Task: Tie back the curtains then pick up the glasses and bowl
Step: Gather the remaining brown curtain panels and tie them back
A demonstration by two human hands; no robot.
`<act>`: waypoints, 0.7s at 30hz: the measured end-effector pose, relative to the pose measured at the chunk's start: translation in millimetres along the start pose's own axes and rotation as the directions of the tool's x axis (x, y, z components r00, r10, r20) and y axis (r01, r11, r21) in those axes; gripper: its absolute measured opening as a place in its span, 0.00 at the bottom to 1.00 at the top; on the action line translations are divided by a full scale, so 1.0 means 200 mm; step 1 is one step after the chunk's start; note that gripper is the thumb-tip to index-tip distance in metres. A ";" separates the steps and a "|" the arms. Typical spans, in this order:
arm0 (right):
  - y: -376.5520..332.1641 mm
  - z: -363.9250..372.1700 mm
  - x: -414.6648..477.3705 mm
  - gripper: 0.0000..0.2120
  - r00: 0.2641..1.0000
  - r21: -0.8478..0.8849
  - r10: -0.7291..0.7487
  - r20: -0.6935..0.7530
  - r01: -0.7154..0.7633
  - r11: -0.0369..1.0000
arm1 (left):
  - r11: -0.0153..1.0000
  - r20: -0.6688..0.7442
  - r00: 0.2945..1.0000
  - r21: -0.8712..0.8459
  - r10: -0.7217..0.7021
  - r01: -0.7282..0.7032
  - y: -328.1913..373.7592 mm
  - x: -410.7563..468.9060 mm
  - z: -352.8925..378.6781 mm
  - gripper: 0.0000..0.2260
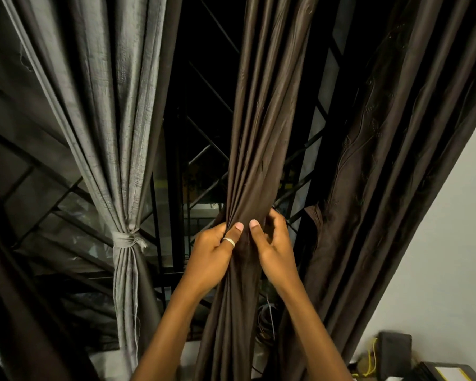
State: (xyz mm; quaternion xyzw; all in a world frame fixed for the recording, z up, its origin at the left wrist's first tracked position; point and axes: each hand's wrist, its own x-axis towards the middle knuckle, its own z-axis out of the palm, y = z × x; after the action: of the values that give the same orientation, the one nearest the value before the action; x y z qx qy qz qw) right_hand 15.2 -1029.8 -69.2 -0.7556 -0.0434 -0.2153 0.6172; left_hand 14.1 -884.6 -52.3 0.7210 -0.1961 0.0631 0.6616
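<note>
1. Brown curtain [248, 160]: a plain dark panel hanging mid-view in front of the black window grille [204, 166]. Its long axis runs top to bottom and leans slightly right toward the top. The folds run lengthwise, are pinched narrow where I hold them, and spread wider above and below. It is gathered by hand only.

2. Left grip [213, 254]: fingers curled round the left side of the gathered folds, thumb pressed flat on the front. A pale ring [229, 241] sits on the thumb.

3. Right grip [272, 243]: just beside the left one at the same height, the thumbs nearly touching. Fingers wrap the right side of the same bundle, closed on the cloth.

4. Grey curtain [116, 133]: to the left, well apart and hanging upright. A grey tie [128, 240] knotted round it cinches it in, with loose threads trailing below.

5. Embroidered curtain [368, 160]: brown with a stitched vine pattern, just right of the held panel, hanging loose.

6. Wall [451, 243]: pale, at the far right.

7. Lower right corner: an upright black box [395, 353] with a yellow cable [373, 358] beside it, and a flat dark case [451, 373] with a pale label. The writing on it is too blurred to read.
</note>
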 end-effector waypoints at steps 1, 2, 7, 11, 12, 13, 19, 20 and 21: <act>-0.01 -0.01 0.02 0.28 0.999 0.040 0.018 0.035 -0.020 0.999 | 0.997 0.027 0.999 -0.071 -0.026 0.028 0.01 0.00 -0.01 0.12; -0.02 -0.02 0.04 0.28 0.996 0.088 0.043 0.077 -0.050 0.995 | 0.989 0.052 0.998 -0.135 -0.047 0.054 0.02 -0.01 -0.02 0.13; -0.04 -0.06 0.04 0.27 0.971 0.275 0.084 0.223 -0.145 0.950 | 0.922 0.082 0.991 -0.365 -0.108 0.131 0.02 -0.02 -0.07 0.12; -0.02 -0.05 0.04 0.29 0.969 0.256 0.096 0.226 -0.154 0.954 | 0.922 0.042 0.992 -0.365 -0.119 0.126 0.01 -0.02 -0.06 0.11; -0.03 -0.04 0.04 0.35 0.986 0.148 0.102 0.129 -0.121 0.982 | 0.933 0.018 0.993 -0.340 -0.114 0.114 0.01 -0.01 -0.06 0.10; -0.04 -0.03 0.04 0.41 0.995 -0.014 0.092 -0.036 -0.093 0.996 | 0.947 -0.006 0.994 -0.305 -0.105 0.098 0.01 -0.01 -0.05 0.10; -0.13 0.06 -0.18 0.20 0.841 -0.423 -0.387 -0.379 0.215 0.880 | 0.997 -0.184 0.982 -0.049 0.050 -0.060 0.00 -0.05 0.06 0.05; -0.16 0.08 -0.20 0.21 0.899 -0.361 -0.325 -0.295 0.210 0.909 | 0.996 -0.191 0.978 -0.012 0.082 -0.086 0.00 -0.06 0.09 0.05; -0.19 0.09 -0.21 0.27 0.945 -0.316 -0.238 -0.226 0.160 0.935 | 0.994 -0.181 0.977 0.022 0.110 -0.108 0.00 -0.06 0.12 0.05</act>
State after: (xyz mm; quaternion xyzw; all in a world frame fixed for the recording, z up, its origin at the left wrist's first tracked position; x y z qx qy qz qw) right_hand -30.4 -995.2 -54.1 -0.7955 -0.0063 -0.3785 0.4732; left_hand -2.0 -905.5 -59.1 0.7043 -0.1739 0.1659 0.6680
